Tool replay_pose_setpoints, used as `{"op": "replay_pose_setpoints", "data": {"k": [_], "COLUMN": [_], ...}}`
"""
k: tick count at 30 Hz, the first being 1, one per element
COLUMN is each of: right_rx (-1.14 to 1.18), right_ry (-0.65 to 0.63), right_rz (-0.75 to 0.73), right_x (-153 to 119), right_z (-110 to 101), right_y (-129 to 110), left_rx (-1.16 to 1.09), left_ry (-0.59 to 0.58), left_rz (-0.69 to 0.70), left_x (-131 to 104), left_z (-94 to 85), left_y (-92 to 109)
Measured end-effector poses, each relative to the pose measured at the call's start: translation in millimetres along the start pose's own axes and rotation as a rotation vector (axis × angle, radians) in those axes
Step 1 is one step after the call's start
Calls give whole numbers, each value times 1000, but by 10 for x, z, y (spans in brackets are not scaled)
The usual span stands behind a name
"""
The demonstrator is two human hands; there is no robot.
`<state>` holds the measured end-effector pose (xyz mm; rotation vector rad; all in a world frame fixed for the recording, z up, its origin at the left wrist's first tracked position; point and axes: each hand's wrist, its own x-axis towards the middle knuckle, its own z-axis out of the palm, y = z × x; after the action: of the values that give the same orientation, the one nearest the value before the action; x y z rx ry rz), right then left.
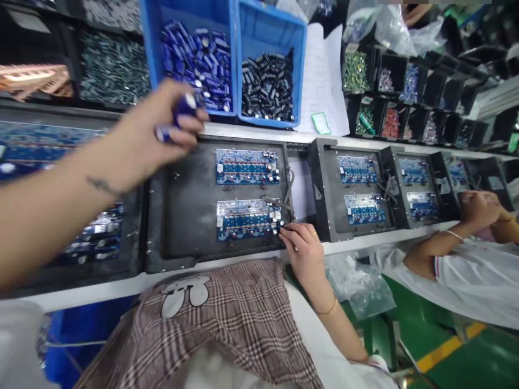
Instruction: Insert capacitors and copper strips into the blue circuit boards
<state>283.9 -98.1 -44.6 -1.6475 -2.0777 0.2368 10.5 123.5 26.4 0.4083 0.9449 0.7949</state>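
My left hand [174, 116] is closed around several blue cylindrical capacitors [187, 105], in front of the left blue bin and somewhat blurred. At the right end of the lower blue circuit board [243, 220], my right hand [304, 248] pinches a small dark part, apparently a black capacitor [280, 230]. Its fingertips touch the board's corner, and they partly hide the part. Above lies the upper circuit board [247, 167], with small capacitors standing at its right end. Both boards sit in a black tray [186, 216].
A blue bin [148, 43] holds blue capacitors; another blue bin [302, 70] holds black ones. Paper sheets [324, 70] lie beside them. More board trays [324, 189] line the rail to the right, where a co-worker's hands [480, 208] rest. Parts boxes [389, 113] stand behind.
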Motion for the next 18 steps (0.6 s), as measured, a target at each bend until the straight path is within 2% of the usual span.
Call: {"op": "replay_pose_setpoints", "data": {"k": [2, 4, 7, 9, 12, 15, 18], "right_rx": [92, 196, 341, 389, 386, 420, 464], "right_ry": [-6, 19, -5, -67, -125, -154, -203], "right_rz": [-11, -67, -222, -292, -293, -220, -112], "right_x": [187, 410, 692, 791, 822, 807, 802], "right_z": [-90, -135, -99, -36, 39, 50, 5], "right_y": [-95, -254, -548, -716, -854, -859, -800], "left_rx": [-74, -132, -129, -92, 18, 170, 219], "left_ry": [-19, -15, -8, 12, 79, 104, 50], "left_rz": [-100, -213, -189, -94, 60, 171, 173], "left_x": [-383, -668, -890, -936, -934, -913, -897], "left_z": [21, 43, 69, 71, 48, 17, 0], "left_y": [-427, -837, -1250, -1375, -1442, -1468, -1480]}}
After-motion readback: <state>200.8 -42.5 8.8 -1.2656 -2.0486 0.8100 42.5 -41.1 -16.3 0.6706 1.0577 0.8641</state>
